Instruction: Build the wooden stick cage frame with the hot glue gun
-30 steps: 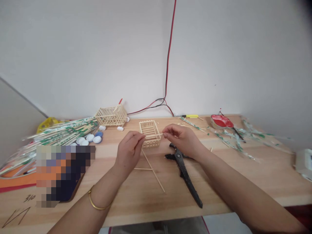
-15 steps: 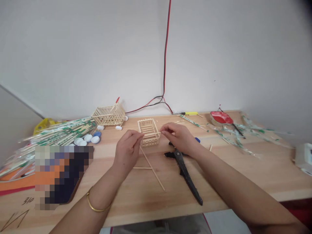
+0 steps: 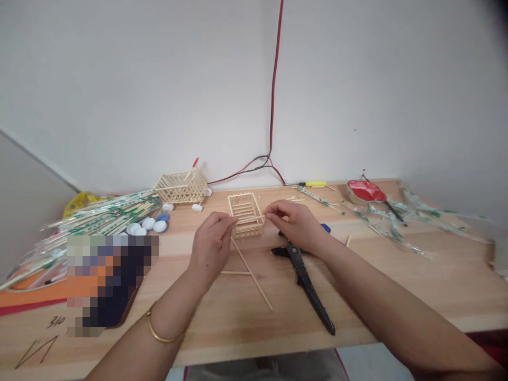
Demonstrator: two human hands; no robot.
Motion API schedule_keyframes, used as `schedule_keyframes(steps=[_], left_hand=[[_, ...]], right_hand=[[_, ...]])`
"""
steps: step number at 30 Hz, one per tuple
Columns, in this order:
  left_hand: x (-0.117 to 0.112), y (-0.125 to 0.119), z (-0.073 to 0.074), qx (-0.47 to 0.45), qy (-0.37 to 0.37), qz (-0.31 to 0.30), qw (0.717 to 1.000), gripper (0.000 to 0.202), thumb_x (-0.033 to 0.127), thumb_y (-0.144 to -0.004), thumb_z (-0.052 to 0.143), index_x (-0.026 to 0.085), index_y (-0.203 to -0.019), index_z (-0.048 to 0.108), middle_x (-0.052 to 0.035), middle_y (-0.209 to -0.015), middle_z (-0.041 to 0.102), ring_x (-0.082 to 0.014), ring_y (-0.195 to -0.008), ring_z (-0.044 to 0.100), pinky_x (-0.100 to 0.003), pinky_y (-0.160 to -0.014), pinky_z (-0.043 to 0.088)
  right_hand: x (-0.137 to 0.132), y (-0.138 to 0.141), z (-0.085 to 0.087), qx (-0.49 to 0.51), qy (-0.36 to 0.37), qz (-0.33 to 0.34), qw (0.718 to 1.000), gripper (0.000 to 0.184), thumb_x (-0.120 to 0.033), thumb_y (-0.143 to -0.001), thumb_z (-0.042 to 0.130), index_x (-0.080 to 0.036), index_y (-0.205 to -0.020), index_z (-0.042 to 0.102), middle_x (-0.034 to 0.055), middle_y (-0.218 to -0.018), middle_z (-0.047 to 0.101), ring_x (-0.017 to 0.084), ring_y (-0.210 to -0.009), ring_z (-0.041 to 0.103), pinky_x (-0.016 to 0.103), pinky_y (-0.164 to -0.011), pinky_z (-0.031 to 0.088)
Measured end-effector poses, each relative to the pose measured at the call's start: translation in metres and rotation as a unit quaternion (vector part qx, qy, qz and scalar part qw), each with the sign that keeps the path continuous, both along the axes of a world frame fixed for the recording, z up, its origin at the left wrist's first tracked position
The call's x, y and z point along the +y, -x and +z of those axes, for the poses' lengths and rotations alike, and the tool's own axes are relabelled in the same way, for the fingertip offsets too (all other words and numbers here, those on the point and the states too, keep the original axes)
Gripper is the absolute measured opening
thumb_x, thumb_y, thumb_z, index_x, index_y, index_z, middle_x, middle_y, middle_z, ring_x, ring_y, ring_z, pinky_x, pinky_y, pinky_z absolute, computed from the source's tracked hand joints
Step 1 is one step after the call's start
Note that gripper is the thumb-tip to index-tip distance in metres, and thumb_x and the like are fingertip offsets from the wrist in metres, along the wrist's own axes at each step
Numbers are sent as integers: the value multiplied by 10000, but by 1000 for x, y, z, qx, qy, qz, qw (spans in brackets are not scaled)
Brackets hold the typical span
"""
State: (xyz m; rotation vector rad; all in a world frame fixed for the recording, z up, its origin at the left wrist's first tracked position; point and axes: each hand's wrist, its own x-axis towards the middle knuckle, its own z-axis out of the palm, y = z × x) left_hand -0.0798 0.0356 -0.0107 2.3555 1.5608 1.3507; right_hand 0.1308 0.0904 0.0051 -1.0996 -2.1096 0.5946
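Note:
Between both hands a short thin wooden stick point(image 3: 252, 217) lies level across the near upper part of a small open frame point(image 3: 250, 231) built of sticks. My left hand point(image 3: 212, 246) pinches the stick's left end at the frame's near left corner. At the right corner, my right hand point(image 3: 291, 222) has thumb and forefinger closed on the other end. Below the hands, a long stick point(image 3: 257, 288) lies slanted on the table, touching a shorter stick point(image 3: 236, 273). Black-handled cutters point(image 3: 305, 283) rest beneath my right wrist, their far part hidden by it.
A larger stick cart point(image 3: 180, 188) with white wheels stands at the back left. Beside it are wrapped chopsticks point(image 3: 115, 211), bottle caps point(image 3: 148, 224) and a pixelated dark object point(image 3: 115, 296). A red-filled dish point(image 3: 365, 191), plastic wrappers point(image 3: 397, 233) and a yellow-handled tool point(image 3: 315, 184) lie back right.
The whole view has shifted slightly, so everything sits a little further right. Both hands keep their pinch on the short stick over the small frame, with hardly any movement.

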Motion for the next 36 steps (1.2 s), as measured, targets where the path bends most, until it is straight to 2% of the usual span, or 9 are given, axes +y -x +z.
schedule_keyframes(steps=[12,16,21,36], left_hand=[[-3,0,0,16,-2,-3,1000,209,162,-889,443,153,-973,635,-60,-879,614,-140,-826,580,-266,-747,478],[-3,1,-4,20,-1,5,1000,188,180,-858,504,152,-997,627,-63,-911,611,-148,-849,592,-272,-763,483],[-1,0,-7,21,-16,23,999,147,183,-838,541,155,-952,630,-56,-889,624,-146,-821,605,-268,-744,491],[0,1,-4,28,-20,33,999,98,205,-846,541,167,-861,630,-45,-833,670,-148,-777,621,-275,-723,497]], right_hand=[[-1,1,1,10,7,1,1000,112,-191,-809,532,-185,-805,644,4,-758,645,128,-701,558,244,-647,410],[-1,1,1,17,7,-4,1000,108,-192,-805,537,-185,-805,644,0,-747,644,124,-691,554,239,-644,411],[-1,1,0,26,10,-2,1000,118,-191,-806,529,-187,-807,647,2,-746,651,128,-692,561,237,-638,414],[1,1,-2,39,-9,19,999,119,-198,-811,541,-188,-802,660,11,-785,676,131,-730,592,244,-678,427]])
